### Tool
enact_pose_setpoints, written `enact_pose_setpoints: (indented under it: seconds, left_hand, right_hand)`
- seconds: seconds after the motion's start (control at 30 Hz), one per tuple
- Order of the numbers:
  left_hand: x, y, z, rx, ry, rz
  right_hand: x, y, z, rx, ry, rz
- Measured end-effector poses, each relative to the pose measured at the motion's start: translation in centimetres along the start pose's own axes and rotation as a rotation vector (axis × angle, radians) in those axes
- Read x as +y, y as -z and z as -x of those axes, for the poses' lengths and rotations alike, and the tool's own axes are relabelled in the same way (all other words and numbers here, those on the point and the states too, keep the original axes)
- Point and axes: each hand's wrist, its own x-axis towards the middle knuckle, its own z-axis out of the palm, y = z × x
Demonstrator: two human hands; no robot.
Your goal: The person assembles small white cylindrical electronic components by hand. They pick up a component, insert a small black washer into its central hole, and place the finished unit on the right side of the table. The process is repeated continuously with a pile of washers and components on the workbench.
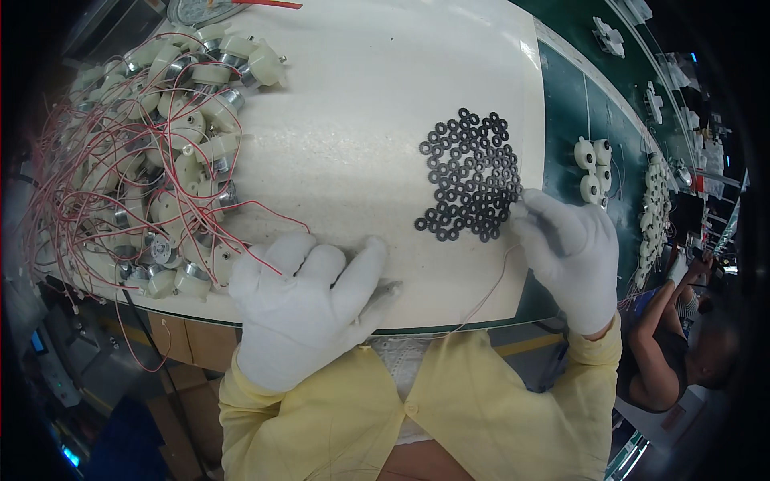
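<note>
Small black rings (473, 172) lie in a flat cluster on the white work surface. At their right edge is my right hand (569, 256), in a white glove, with thumb and forefinger brought together in a pinch; whatever is between the tips is hidden. My left hand (305, 305), gloved too, rests at the near edge of the table with its fingers curled downward, hiding anything under them. Beside it on the left spreads a heap of cream-coloured geared motors (188, 128) with silver bodies and tangled red wires. A thin wire (489, 293) runs from near my right hand over the table edge.
Several cream motors (592, 168) stand grouped on the green surface at right, with a row of more parts (654, 212) beyond. A round metal dish (204, 11) sits at the far left. Another person (670, 345) works at the right. Cardboard boxes (188, 341) stand below the table.
</note>
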Motion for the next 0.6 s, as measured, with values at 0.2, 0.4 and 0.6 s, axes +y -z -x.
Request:
enact_pose_setpoints:
  seconds: [0.2, 0.4, 0.6]
  left_hand:
    - [0.0, 0.1, -0.1, -0.018, 0.019, 0.0]
    - [0.1, 0.1, -0.1, -0.03, 0.022, 0.007]
    - [-0.1, -0.1, 0.1, -0.008, 0.013, 0.003]
  right_hand:
    - [-0.5, 2.5, 0.1, -0.282, 0.026, 0.081]
    - [-0.7, 3.8, 2.9, -0.375, 0.068, 0.111]
    - [-1.6, 3.2, 5.3, -0.264, -0.033, 0.067]
